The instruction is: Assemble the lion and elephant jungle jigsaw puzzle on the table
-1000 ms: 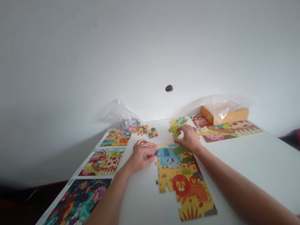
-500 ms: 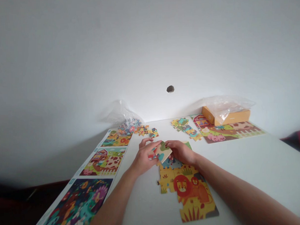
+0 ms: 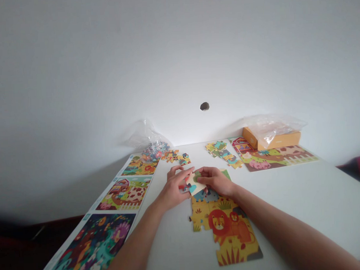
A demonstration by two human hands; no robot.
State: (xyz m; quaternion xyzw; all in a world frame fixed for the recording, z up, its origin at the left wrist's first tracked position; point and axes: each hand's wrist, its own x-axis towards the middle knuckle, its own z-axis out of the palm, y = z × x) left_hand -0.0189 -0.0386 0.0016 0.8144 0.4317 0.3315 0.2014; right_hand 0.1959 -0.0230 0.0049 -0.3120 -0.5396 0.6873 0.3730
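A partly joined puzzle (image 3: 227, 228) with a lion and a blue elephant lies on the white table (image 3: 303, 201) in front of me. Both hands meet over its far edge. My right hand (image 3: 217, 181) pinches a loose puzzle piece (image 3: 195, 181) with green and cream on it, held tilted above the elephant. My left hand (image 3: 174, 186) touches the same piece from the left, fingers curled round its edge, with a small red and blue piece (image 3: 184, 187) under the fingertips.
Three picture sheets (image 3: 123, 194) lie along the left table edge. Loose pieces (image 3: 176, 156) sit by a plastic bag (image 3: 147, 142) at the back. More pieces (image 3: 223, 149), a finished farm puzzle (image 3: 275, 157) and an orange box (image 3: 271, 137) under plastic lie back right.
My right hand took a green piece from the far pile and drew it back over the elephant. My left hand rose to meet it. Since half a second ago the piece dipped slightly lower.
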